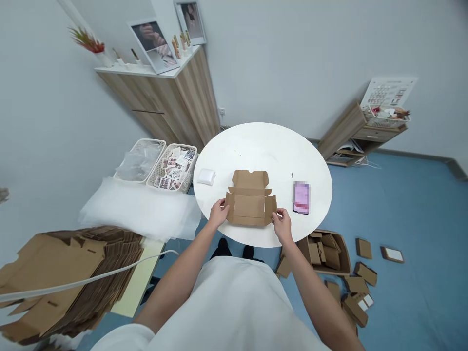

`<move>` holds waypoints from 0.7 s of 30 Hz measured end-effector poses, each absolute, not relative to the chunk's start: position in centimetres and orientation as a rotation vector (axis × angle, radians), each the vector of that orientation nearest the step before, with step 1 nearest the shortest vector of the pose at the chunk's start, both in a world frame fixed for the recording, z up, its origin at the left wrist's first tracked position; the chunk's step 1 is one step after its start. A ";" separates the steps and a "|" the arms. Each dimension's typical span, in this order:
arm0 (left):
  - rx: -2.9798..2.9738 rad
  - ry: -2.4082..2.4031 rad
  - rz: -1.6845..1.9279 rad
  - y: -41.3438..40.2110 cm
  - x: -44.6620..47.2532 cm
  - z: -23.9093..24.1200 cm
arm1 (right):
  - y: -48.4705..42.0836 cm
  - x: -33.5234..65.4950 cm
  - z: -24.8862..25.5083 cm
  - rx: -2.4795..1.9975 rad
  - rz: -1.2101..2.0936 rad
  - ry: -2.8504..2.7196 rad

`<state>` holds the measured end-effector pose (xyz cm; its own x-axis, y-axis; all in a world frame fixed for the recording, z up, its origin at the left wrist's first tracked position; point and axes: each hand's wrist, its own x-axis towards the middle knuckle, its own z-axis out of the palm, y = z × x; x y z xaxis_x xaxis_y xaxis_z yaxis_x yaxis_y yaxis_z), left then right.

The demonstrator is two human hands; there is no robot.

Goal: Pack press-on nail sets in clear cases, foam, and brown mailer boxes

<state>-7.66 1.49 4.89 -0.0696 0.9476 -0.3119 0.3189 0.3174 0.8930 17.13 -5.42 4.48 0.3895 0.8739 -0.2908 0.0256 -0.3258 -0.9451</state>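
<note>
A brown cardboard mailer box, partly unfolded, lies on the round white table in front of me. Its lid panel is spread away from me and the side flaps stand partly raised. My left hand pinches the left side flap between thumb and fingers. On the opposite side, my right hand grips the right flap near its front corner. To the right of the box rests a phone with a pink, blurred screen. A small white packet sits near the table's left edge.
Left of the table are white baskets with printed cards and clear bags, a pile of translucent sheets and stacked flat cardboard. A carton of folded boxes stands on the floor at right, with several boxes scattered around it.
</note>
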 end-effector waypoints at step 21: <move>1.083 1.360 0.616 4.2 -8.3 1.4 | -4.6 14.7 3.4 -1.991 0.940 -0.599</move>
<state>-8.34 4.25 1.43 0.1672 0.8716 -0.4609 0.2282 0.4206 0.8781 14.72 -4.59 3.40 0.6054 0.6909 -0.3951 0.0662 -0.5385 -0.8400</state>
